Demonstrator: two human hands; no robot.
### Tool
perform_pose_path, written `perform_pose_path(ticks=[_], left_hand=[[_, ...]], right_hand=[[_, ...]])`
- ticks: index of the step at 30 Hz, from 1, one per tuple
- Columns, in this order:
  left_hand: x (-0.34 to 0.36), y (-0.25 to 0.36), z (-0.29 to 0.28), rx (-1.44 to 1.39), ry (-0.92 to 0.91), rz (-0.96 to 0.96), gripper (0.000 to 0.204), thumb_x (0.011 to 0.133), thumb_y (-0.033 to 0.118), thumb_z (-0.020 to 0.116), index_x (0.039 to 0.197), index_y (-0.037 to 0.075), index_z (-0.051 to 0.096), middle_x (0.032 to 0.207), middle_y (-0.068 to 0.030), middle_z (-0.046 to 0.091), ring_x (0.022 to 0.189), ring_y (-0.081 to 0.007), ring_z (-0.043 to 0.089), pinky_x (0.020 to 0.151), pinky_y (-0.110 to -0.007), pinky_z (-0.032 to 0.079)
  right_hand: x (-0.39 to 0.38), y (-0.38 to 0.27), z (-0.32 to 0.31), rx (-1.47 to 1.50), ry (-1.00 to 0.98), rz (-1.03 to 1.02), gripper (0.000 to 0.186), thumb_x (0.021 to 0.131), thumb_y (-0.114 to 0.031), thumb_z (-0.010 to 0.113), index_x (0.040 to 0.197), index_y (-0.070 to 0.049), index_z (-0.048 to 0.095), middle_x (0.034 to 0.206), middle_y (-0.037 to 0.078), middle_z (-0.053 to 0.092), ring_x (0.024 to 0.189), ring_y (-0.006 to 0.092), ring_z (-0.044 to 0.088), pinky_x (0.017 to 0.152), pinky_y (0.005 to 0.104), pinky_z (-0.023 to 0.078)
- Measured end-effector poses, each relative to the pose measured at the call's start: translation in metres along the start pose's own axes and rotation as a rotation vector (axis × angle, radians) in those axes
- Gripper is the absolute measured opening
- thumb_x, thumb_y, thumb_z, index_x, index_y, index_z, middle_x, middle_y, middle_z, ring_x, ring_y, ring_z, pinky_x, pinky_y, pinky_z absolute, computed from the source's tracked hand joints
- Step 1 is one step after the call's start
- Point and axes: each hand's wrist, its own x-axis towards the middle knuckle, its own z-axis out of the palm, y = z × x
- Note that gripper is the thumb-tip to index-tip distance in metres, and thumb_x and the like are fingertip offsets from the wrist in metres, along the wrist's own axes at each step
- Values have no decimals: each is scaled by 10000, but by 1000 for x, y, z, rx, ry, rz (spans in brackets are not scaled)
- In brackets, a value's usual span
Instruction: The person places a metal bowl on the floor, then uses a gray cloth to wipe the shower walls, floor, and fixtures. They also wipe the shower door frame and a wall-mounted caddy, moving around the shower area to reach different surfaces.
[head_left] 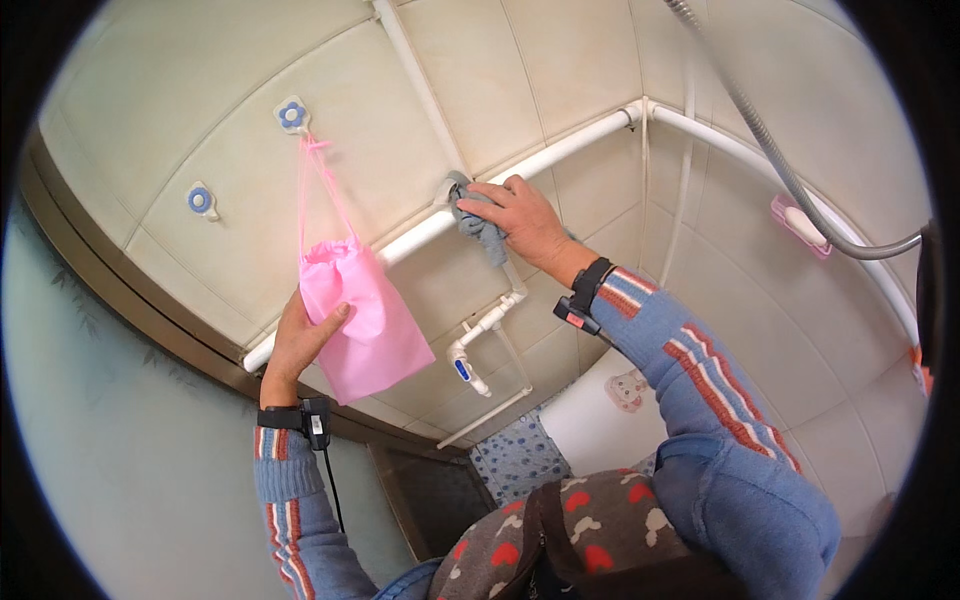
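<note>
A pink drawstring bag (375, 335) hangs by its cords from a wall hook with a blue flower (292, 116). My left hand (305, 335) grips the bag's left side, thumb in front and the other fingers hidden behind it. Farther right, my right hand (528, 228) presses a grey-blue cloth (482, 232) against the white wall pipe (570, 150), where a thinner vertical pipe (420, 80) meets it. The cloth is bunched under my fingers, and part of it droops below the pipe.
Another flower hook (201, 201) is on the tiles at left. Below the pipe sits a white tap (468, 366) with branching pipework. A metal shower hose (765, 135) curves down at right, near a pink soap holder (800, 227). A white lid-like surface (605, 415) lies lower down.
</note>
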Motion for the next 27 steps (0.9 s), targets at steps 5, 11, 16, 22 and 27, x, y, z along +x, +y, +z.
perform_pose_path(ticks=[5,11,16,22,27], left_hand=[[21,-15,15,48,135,70,589,1029,390,649,1433,-25,545,1327,-120,663,1237,-197,596,1047,-353,473],[30,-45,15,763,255,102,372,1066,318,509,1055,16,726,912,-246,717,875,-416,688,763,-494,517],[42,-54,37,758,387,333,342,1055,253,477,896,31,682,796,-252,648,739,-480,617,660,-558,468],[45,-63,34,794,414,347,434,1050,348,469,811,35,650,745,-238,636,708,-477,612,627,-559,451],[44,-67,34,830,420,336,437,1038,362,479,804,36,652,742,-232,637,710,-478,613,629,-561,455]], right_hand=[[-17,46,-27,-60,8,106,577,771,41,654,1261,-261,695,1348,-14,651,956,292,565,863,384,524],[1,78,-52,122,119,372,610,759,103,620,1290,-192,680,1293,66,672,1036,353,594,924,400,531],[-2,64,-36,152,-114,201,655,747,120,592,1315,-198,656,1351,98,622,1130,370,579,963,439,532],[-15,134,-58,-18,-83,312,669,740,126,603,1308,-227,640,1335,56,603,1151,366,569,948,429,539],[-16,197,-87,89,68,573,546,798,70,581,1278,-176,669,1324,44,636,1109,363,588,993,432,500]])
